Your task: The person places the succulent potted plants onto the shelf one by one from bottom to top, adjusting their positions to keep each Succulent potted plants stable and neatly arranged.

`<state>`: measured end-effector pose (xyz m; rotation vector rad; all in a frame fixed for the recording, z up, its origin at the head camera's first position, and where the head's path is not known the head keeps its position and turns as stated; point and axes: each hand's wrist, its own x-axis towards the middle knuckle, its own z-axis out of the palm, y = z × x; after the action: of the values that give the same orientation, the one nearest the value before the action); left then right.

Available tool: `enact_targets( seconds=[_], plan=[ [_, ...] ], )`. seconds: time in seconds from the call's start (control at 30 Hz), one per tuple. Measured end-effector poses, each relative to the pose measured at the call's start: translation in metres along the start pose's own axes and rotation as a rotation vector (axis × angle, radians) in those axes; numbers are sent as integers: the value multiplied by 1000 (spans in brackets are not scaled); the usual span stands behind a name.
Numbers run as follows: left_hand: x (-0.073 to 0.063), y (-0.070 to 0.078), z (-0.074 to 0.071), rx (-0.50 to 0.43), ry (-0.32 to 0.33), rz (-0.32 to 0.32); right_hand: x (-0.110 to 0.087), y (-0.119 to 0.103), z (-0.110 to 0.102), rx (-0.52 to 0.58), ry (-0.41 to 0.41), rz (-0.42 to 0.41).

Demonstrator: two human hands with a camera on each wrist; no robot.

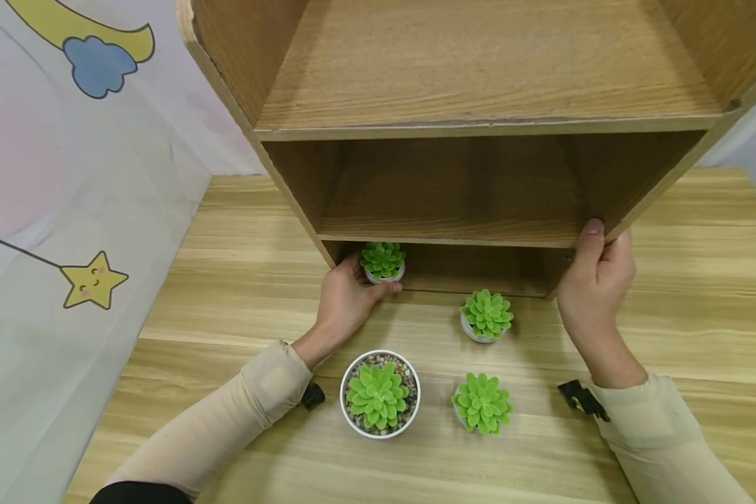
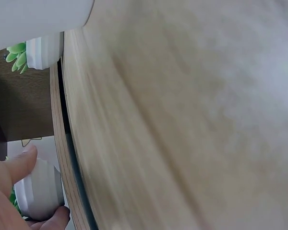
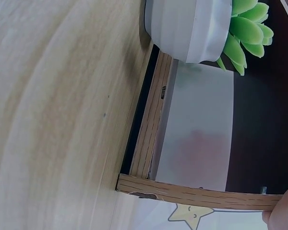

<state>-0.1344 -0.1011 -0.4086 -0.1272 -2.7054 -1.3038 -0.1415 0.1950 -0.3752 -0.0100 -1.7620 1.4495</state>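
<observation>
A small white pot with a green succulent [image 1: 383,262] stands at the left end of the bottom compartment of a wooden shelf [image 1: 479,126]. My left hand [image 1: 346,295] holds this pot between thumb and fingers; the left wrist view shows its ridged white pot [image 2: 39,189] in the grip. On the right, my right hand [image 1: 595,283] grips the side panel of the shelf, its thumb on the edge of the middle board. Only part of the right hand [image 3: 285,211] appears in the right wrist view, at the panel edge.
Two more small succulents, one near the shelf [image 1: 486,315] and one closer to me [image 1: 482,404], stand on the wooden table [image 1: 227,294]. Beside them is a larger white pot with pebbles and a succulent [image 1: 379,395]. A patterned curtain [image 1: 120,189] hangs at the left.
</observation>
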Motion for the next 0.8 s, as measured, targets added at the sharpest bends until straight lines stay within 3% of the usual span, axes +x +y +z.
enact_targets(
  seconds=[0.47, 0.8],
  plan=[
    [1, 1, 4, -25, 21, -25, 1, 1, 2, 29, 2, 13],
    [1, 2, 5, -18, 31, -8, 0, -1, 1, 36, 3, 12]
  ],
)
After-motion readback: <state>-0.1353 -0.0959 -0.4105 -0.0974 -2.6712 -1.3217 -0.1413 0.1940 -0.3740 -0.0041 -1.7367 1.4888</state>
